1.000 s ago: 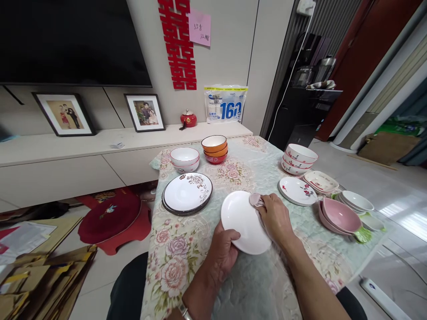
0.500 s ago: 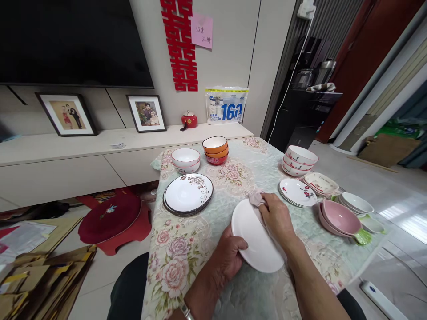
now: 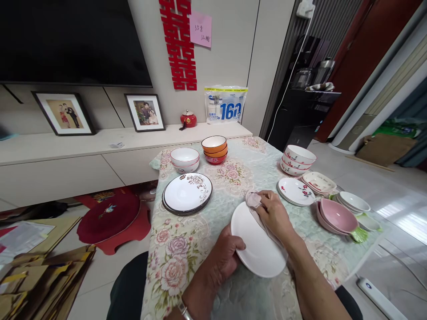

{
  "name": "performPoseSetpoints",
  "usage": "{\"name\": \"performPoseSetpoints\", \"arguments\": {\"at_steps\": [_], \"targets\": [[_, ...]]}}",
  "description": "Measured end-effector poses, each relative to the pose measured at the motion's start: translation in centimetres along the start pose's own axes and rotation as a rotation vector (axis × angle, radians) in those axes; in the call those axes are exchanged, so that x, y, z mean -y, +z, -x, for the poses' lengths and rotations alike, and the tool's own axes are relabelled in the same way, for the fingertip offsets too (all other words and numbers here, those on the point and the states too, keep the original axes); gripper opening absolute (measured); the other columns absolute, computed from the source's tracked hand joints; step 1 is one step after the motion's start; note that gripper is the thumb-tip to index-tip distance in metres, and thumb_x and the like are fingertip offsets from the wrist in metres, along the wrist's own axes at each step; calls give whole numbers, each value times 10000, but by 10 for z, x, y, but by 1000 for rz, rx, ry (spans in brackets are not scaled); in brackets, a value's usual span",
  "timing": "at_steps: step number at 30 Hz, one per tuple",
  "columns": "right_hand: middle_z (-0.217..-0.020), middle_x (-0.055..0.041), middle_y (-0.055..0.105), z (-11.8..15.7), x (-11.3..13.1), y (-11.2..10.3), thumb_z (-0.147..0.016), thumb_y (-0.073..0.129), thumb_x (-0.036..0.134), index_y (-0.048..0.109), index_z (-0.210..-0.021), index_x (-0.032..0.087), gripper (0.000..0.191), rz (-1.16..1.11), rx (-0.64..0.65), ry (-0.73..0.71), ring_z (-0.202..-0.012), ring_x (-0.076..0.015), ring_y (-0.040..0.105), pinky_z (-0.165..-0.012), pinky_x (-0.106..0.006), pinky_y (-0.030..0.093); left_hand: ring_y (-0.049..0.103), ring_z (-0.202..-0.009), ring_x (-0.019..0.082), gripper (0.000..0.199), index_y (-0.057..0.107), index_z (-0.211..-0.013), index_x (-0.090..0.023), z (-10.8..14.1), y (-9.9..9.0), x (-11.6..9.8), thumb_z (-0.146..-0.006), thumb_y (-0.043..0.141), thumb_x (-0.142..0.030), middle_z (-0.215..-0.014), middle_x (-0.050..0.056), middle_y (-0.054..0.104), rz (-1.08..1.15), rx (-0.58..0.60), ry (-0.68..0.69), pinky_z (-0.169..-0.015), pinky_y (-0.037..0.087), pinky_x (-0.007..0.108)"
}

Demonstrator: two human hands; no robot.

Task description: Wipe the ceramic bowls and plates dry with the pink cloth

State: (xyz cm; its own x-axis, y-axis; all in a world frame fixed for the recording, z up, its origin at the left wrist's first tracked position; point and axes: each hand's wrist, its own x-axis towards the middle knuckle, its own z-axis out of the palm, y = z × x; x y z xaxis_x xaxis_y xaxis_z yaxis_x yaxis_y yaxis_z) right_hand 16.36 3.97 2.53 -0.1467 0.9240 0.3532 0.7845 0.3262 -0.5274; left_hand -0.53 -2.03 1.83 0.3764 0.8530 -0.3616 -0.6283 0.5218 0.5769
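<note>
A plain white plate (image 3: 255, 244) is held tilted above the flowered tablecloth. My left hand (image 3: 227, 251) grips its left edge, the thumb lying on the face and the other fingers beneath. At the plate's upper right, my right hand (image 3: 271, 213) is closed on a pale pinkish cloth (image 3: 253, 200), which touches the rim; part of the cloth hangs under the hand along the plate. Left of the plate lies a stack of white plates with dark rims (image 3: 187, 193). To the right sits a small stack of white plates with red flowers (image 3: 296, 192).
White bowls (image 3: 184, 159) and orange and red bowls (image 3: 214, 149) stand at the table's back. Along the right are flowered bowls (image 3: 296, 160), square dishes (image 3: 318, 182), pink leaf-shaped bowls (image 3: 338, 216) and pale bowls (image 3: 354, 202). A red stool (image 3: 111, 215) stands left of the table.
The plate's lower edge has shifted slightly down and right. My right hand and the cloth have moved slightly left at the plate's upper rim. The whole view has shifted slightly.
</note>
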Motion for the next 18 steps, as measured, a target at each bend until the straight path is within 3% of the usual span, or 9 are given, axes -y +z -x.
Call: {"name": "performPoseSetpoints", "arguments": {"at_steps": [4, 9, 12, 18], "targets": [[-845, -48, 638, 0, -14, -2, -911, 497, 281, 630, -836, 194, 176, -3, 114, 132, -798, -191, 580, -723, -281, 397, 664, -968, 295, 675, 642, -1161, -114, 2, -3, -3, -495, 584, -22, -939, 96, 758, 15, -4, 71, -875, 481, 391], [-780, -57, 618, 0, -25, 9, -905, 516, 327, 600, -811, 172, 200, 127, 22, 239, -752, -201, 563, -671, -279, 356, 667, -966, 297, 768, 597, -1261, -120, -3, -7, -5, -499, 647, -35, -955, 99, 760, 74, -131, 208, -879, 487, 384], [-814, -69, 615, 4, -26, 13, -918, 511, 308, 629, -855, 164, 197, 172, 13, 204, -781, -207, 557, -690, -284, 364, 672, -940, 292, 831, 589, -1270, -121, -6, -9, -5, -449, 601, 3, -927, 90, 764, 96, -214, 221, -872, 489, 381], [-942, -108, 586, 11, -4, 16, -914, 484, 171, 672, -966, 151, 196, 296, -56, 86, -898, -231, 525, -770, -306, 390, 670, -941, 295, 790, 618, -1210, -126, -8, -9, -1, -434, 561, 9, -870, 76, 757, 100, -144, 150, -880, 478, 388]]}}
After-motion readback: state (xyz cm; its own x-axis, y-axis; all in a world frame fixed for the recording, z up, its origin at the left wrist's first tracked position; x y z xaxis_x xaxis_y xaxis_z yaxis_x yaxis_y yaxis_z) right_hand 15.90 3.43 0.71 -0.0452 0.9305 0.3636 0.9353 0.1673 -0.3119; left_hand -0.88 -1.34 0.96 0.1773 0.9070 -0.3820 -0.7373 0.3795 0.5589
